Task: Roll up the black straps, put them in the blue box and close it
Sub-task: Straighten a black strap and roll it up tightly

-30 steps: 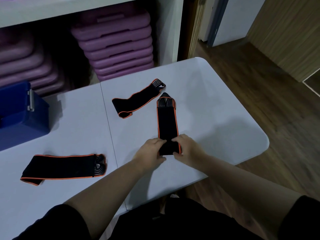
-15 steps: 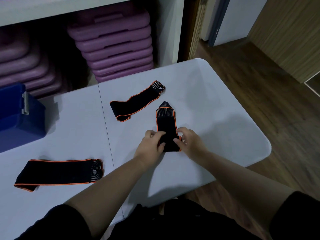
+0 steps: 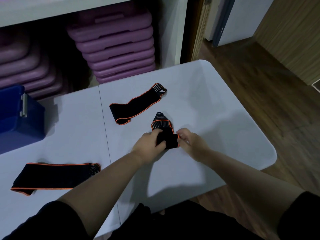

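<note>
A black strap with orange edging lies in the middle of the white table, mostly wound into a roll; only its striped pointed end still lies flat. My left hand grips the roll from the left and my right hand pinches its right end. A second black strap lies flat just beyond, slanting up to the right. A third strap lies flat near the table's front left. The blue box stands at the left edge, lid shut, its grey latch facing right.
Stacks of purple step platforms fill the shelf behind the table. A seam runs down the tabletop between its two halves. The table's right edge drops to a wooden floor.
The roll has advanced away from me along the strap, so the flat length has shrunk to just the striped tip. Both hands moved forward with it.
</note>
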